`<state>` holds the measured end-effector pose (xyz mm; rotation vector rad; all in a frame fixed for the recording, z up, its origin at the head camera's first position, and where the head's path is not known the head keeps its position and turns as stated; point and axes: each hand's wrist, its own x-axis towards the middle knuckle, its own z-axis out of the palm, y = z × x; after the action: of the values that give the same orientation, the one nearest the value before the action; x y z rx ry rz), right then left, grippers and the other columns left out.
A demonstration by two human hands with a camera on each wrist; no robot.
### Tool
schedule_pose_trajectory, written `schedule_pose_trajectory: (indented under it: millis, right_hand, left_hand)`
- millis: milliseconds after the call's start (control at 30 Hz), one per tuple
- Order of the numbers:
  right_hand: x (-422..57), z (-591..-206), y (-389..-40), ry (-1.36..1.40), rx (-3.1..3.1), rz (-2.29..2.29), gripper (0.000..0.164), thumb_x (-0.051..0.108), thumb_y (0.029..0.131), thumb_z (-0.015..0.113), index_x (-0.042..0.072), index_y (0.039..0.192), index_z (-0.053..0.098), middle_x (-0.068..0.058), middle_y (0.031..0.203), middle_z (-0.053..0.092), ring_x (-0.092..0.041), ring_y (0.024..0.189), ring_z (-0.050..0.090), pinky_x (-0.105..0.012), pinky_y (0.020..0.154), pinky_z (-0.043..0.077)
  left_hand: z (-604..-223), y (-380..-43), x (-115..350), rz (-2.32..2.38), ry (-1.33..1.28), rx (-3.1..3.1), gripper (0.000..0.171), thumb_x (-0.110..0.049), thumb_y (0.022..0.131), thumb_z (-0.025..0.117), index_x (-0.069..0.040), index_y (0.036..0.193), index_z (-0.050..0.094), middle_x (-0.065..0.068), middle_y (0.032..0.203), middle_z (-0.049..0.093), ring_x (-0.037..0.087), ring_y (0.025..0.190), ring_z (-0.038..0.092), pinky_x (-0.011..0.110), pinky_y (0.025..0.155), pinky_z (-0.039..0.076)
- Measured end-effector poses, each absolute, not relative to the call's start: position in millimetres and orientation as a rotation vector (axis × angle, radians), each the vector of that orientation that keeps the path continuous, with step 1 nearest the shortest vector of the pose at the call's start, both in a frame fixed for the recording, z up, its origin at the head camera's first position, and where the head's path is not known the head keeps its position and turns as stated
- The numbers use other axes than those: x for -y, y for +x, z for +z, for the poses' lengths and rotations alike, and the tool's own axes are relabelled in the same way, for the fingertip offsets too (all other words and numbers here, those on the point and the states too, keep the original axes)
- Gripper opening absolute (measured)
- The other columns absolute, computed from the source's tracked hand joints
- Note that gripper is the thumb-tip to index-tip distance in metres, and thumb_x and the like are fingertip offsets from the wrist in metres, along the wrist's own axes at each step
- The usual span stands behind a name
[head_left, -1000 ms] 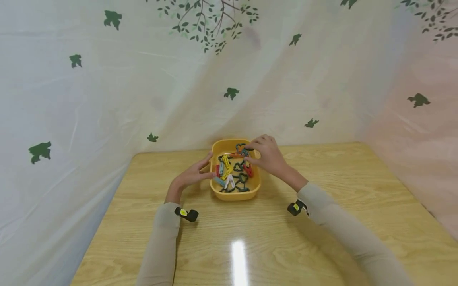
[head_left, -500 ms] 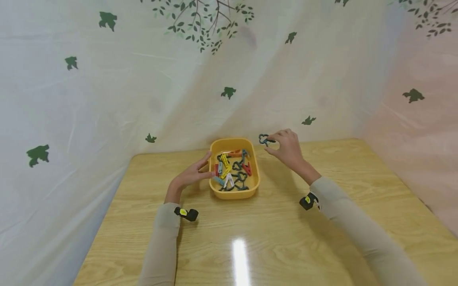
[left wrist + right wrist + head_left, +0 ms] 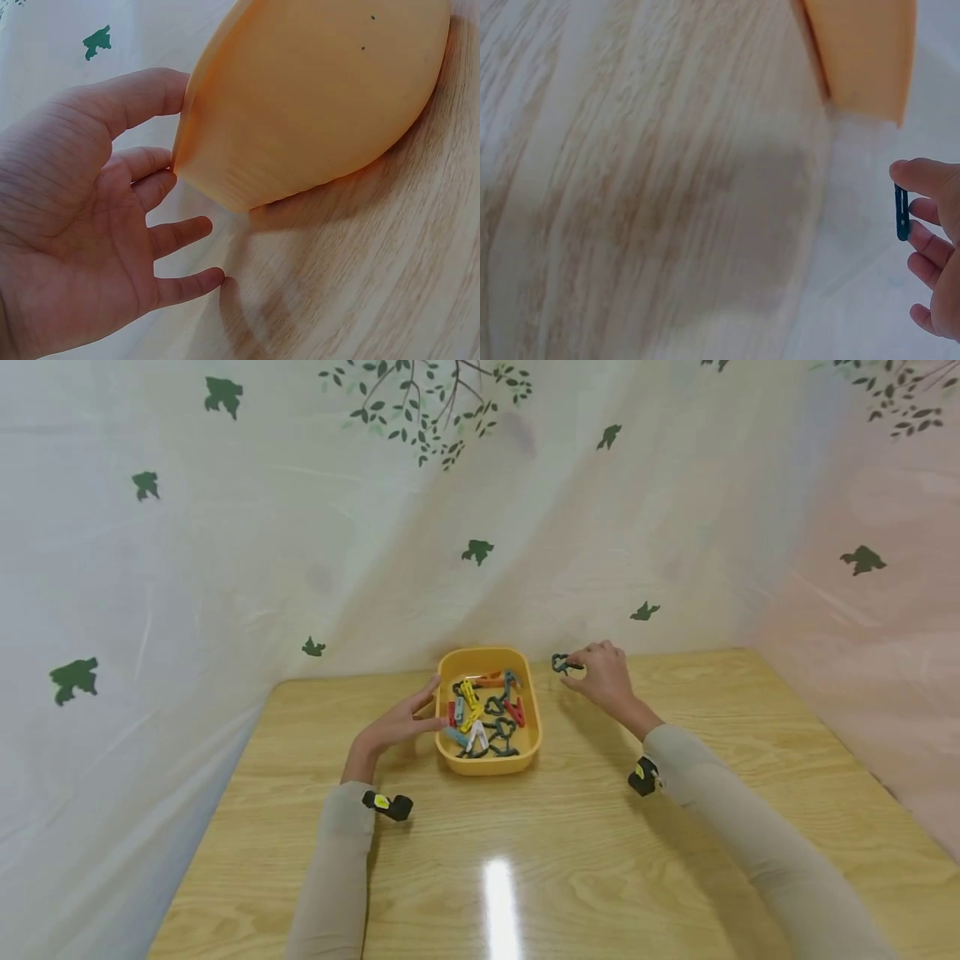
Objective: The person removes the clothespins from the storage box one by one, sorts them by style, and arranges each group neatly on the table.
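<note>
Between the thumb and fingertips of my right hand point(image 3: 604, 678) is a dark teal clip with a clover-shaped loop point(image 3: 561, 663), held off the table beside the bin. The right wrist view shows this clip point(image 3: 902, 212) edge-on, as a narrow dark strip. At the left side of the yellow bin point(image 3: 487, 767), my left hand point(image 3: 395, 726) holds the rim, its thumb lying over the edge. In the left wrist view its lower two fingers are spread free of the bin. Inside are more dark teal clover-shaped clips point(image 3: 504, 727) and yellow point(image 3: 470, 695), red point(image 3: 516, 712), white point(image 3: 477, 737), light blue and orange clothespins.
The bin stands near the back edge of a wooden table point(image 3: 570, 860). A pale cloth backdrop point(image 3: 390, 543) with leaf prints hangs right behind that edge. A bright light reflection lies at the front of the table.
My right hand has lifted the teal clip out of the bin and carried it to the right, then lowered it a little. My left hand has stayed at the bin's left side.
</note>
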<state>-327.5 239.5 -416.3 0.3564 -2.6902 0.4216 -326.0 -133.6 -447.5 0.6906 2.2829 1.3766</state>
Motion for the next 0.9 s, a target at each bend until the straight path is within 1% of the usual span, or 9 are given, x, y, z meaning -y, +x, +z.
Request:
schedule_pose_trajectory:
  millis: [200,367,533,733,900]
  right_hand:
    - [-239.3,-430.3,-333.4,0.332,2.772,0.419,0.036,0.031,0.076,0.078,0.007,0.101,0.072,-0.015,0.100,0.067,-0.033,0.093,0.049,-0.050,0.083,0.037]
    - [-238.9,-440.6,-340.0,0.313,2.799,0.443,0.034,0.030,0.076,0.078,0.007,0.100,0.072,-0.014,0.097,0.066,-0.032,0.094,0.049,-0.050,0.084,0.035]
    - [-236.6,-446.7,-347.6,0.307,2.824,0.443,0.036,0.032,0.076,0.077,0.008,0.101,0.072,-0.013,0.097,0.067,-0.031,0.093,0.048,-0.049,0.083,0.035]
    - [-229.5,-449.4,-354.0,0.320,2.852,0.433,0.037,0.033,0.076,0.077,0.007,0.102,0.071,-0.014,0.100,0.068,-0.032,0.094,0.049,-0.050,0.084,0.034]
    - [-227.6,-453.1,-355.4,0.309,2.861,0.484,0.034,0.032,0.076,0.077,0.007,0.099,0.072,-0.012,0.098,0.069,-0.031,0.092,0.049,-0.048,0.082,0.035]
  left_hand:
    - [-449.0,-327.7,132.5,1.367,0.673,-2.296,0.087,-0.035,0.087,0.065,-0.032,0.151,0.006,-0.012,0.158,-0.003,0.027,0.145,0.013,0.054,0.114,0.015]
    - [-449.2,-328.5,130.8,1.355,0.667,-2.295,0.088,-0.040,0.086,0.066,-0.034,0.151,0.006,-0.014,0.158,-0.001,0.026,0.145,0.013,0.053,0.115,0.015]
    - [-449.1,-329.7,130.5,1.363,0.668,-2.291,0.089,-0.041,0.085,0.066,-0.034,0.151,0.006,-0.015,0.157,0.000,0.027,0.145,0.013,0.054,0.115,0.015]
    - [-447.6,-329.2,133.7,1.360,0.654,-2.305,0.087,-0.038,0.087,0.065,-0.034,0.151,0.005,-0.014,0.157,-0.001,0.026,0.145,0.011,0.055,0.115,0.014]
    - [-445.7,-327.6,135.4,1.350,0.639,-2.299,0.086,-0.035,0.089,0.063,-0.033,0.151,0.003,-0.012,0.157,-0.003,0.026,0.145,0.007,0.055,0.115,0.013]
